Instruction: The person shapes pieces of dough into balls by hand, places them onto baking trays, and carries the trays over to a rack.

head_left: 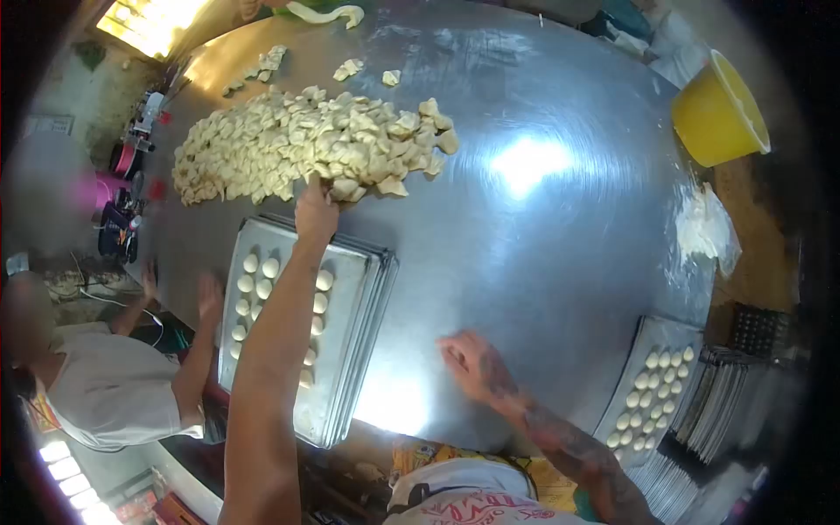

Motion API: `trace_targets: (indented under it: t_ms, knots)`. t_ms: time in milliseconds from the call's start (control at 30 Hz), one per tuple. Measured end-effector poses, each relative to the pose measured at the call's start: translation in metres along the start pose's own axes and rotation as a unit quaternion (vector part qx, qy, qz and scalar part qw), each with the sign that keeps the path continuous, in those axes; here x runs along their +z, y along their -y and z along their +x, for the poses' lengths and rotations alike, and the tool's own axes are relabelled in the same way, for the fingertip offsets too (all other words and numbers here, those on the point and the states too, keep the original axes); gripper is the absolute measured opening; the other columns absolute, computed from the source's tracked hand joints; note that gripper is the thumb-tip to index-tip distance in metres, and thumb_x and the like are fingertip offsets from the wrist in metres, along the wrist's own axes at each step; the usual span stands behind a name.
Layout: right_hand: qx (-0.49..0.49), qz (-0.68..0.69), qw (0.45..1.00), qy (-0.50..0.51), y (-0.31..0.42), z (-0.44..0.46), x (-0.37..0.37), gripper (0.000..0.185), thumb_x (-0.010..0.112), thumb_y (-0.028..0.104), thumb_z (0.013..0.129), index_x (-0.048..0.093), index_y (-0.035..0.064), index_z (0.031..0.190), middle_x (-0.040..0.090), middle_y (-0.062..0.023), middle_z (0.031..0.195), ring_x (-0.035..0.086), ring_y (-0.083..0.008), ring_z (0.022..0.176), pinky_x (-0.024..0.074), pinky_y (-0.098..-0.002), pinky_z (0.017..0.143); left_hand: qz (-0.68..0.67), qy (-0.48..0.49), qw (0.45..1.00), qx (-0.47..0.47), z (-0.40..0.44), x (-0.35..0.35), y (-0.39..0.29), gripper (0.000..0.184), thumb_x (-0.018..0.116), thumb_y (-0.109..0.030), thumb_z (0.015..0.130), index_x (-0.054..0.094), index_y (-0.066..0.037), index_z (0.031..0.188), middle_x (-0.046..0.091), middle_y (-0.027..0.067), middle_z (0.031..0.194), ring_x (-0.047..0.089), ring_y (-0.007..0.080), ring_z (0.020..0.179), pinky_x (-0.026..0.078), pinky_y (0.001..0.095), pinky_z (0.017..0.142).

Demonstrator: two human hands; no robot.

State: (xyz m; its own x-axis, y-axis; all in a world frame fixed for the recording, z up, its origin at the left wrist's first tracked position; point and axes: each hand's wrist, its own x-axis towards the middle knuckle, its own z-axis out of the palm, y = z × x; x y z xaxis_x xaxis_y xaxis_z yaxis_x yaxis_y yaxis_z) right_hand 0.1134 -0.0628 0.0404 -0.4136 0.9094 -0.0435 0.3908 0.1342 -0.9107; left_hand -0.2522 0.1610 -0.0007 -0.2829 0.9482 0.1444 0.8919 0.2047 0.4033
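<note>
A large heap of cut dough pieces [289, 144] lies on the metal table. My left hand [317, 214] reaches to its near edge, with the fingers closed at a piece of dough; the fingertips are partly hidden. Under my left forearm, a stack of baking trays [350, 350] carries rows of round dough balls [269, 267] on top. My right hand [471, 360] rests low over the bare metal to the right of the trays, its fingers curled in. Whatever may be under or inside that hand cannot be made out.
Another tray of dough balls [652, 385] sits at the right edge, near stacked trays [717, 407]. A yellow bucket [713, 114] stands on the far right, above a whitish plastic bag [704, 227]. At left, a person in a white shirt [118, 385] has hands by the table.
</note>
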Motion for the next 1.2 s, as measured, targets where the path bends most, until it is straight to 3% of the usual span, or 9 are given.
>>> trace_targets:
  t_ms: [100,200,333,500,567,667,767,1033,1200]
  knots:
    - [-0.058,0.013,0.998,-0.036,0.002,0.104,-0.012,0.023,0.07,0.007,0.097,0.073,0.0089,0.119,0.063,-0.0125,0.095,0.066,-0.0299,0.075,0.0536,-0.0421,0.068,-0.001,0.067,0.997,-0.049,-0.022,-0.03,-0.031,0.034,0.073,-0.013,0.088,0.056,-0.003,0.116,0.074,0.0224,0.095,0.068,0.0513,0.094,0.054,0.0578,0.082]
    - [-0.143,-0.032,0.984,-0.097,0.018,0.219,0.016,0.033,0.069,0.009,0.095,0.07,0.011,0.128,0.065,-0.0155,0.104,0.069,-0.0361,0.09,0.057,-0.0478,0.075,-0.111,0.059,0.979,-0.162,-0.125,-0.078,-0.098,0.03,0.072,-0.017,0.099,0.06,-0.002,0.122,0.072,0.0141,0.087,0.072,0.0266,0.081,0.055,0.0411,0.069]
    - [-0.179,-0.159,0.971,-0.025,-0.02,0.329,0.095,0.033,0.062,0.016,0.1,0.069,0.0154,0.132,0.065,-0.0197,0.114,0.068,-0.0347,0.11,0.0576,-0.0476,0.087,-0.261,0.095,0.956,-0.09,-0.288,-0.066,-0.148,0.027,0.074,-0.013,0.101,0.072,-0.003,0.127,0.077,0.0117,0.118,0.074,0.0192,0.096,0.06,0.0313,0.078]
    - [-0.11,0.078,0.989,-0.06,-0.022,0.222,0.037,0.023,0.071,0.006,0.099,0.065,-0.0018,0.12,0.071,-0.0087,0.102,0.068,-0.0204,0.09,0.0558,-0.035,0.082,-0.415,0.099,0.831,-0.358,-0.41,-0.03,-0.119,0.025,0.071,-0.021,0.105,0.063,0.002,0.109,0.071,0.0115,0.107,0.067,0.0162,0.091,0.055,0.0285,0.074]
    - [0.005,0.165,0.983,-0.081,-0.063,0.102,0.011,0.017,0.073,0.01,0.1,0.064,-0.0001,0.11,0.066,-0.0039,0.093,0.062,-0.0138,0.087,0.0527,-0.0316,0.077,-0.322,0.08,0.889,-0.316,-0.41,-0.063,-0.124,0.021,0.065,-0.017,0.108,0.059,0.003,0.102,0.063,0.0142,0.088,0.062,0.0252,0.081,0.053,0.0366,0.075]
    - [0.155,-0.052,0.983,-0.087,-0.068,-0.12,-0.049,0.038,0.077,0.031,0.099,0.056,0.0038,0.083,0.052,-0.0101,0.067,0.05,-0.022,0.062,0.0411,-0.0406,0.057,-0.178,0.082,0.979,-0.048,-0.459,-0.053,-0.06,0.022,0.063,-0.01,0.102,0.055,0.0,0.12,0.054,0.0258,0.118,0.054,0.0459,0.107,0.047,0.0507,0.095]
    - [0.016,-0.283,0.958,-0.05,-0.081,-0.302,-0.052,0.013,0.066,0.013,0.097,0.061,0.0029,0.103,0.062,-0.0204,0.092,0.061,-0.0408,0.084,0.046,-0.0513,0.074,-0.103,0.199,0.958,0.18,-0.476,-0.076,-0.025,0.041,0.067,-0.008,0.091,0.056,0.0,0.129,0.055,0.023,0.124,0.054,0.0438,0.115,0.043,0.0535,0.098]
    - [-0.063,-0.365,0.872,-0.32,-0.111,-0.215,-0.011,0.022,0.065,0.003,0.088,0.061,0.0016,0.11,0.057,-0.0213,0.102,0.055,-0.0435,0.1,0.0449,-0.0516,0.092,-0.065,0.071,0.979,0.18,-0.352,0.002,-0.076,0.035,0.063,-0.004,0.087,0.063,-0.006,0.122,0.058,0.0173,0.123,0.055,0.0379,0.119,0.046,0.05,0.097]
    - [0.015,-0.335,0.924,-0.186,-0.093,-0.218,-0.04,0.019,0.065,0.001,0.087,0.062,0.0016,0.106,0.059,-0.0221,0.103,0.056,-0.0442,0.099,0.0458,-0.0533,0.09,-0.039,0.081,0.946,0.312,-0.375,0.038,-0.035,0.019,0.063,-0.002,0.085,0.063,-0.01,0.101,0.06,0.0149,0.109,0.058,0.0381,0.109,0.048,0.0521,0.089]
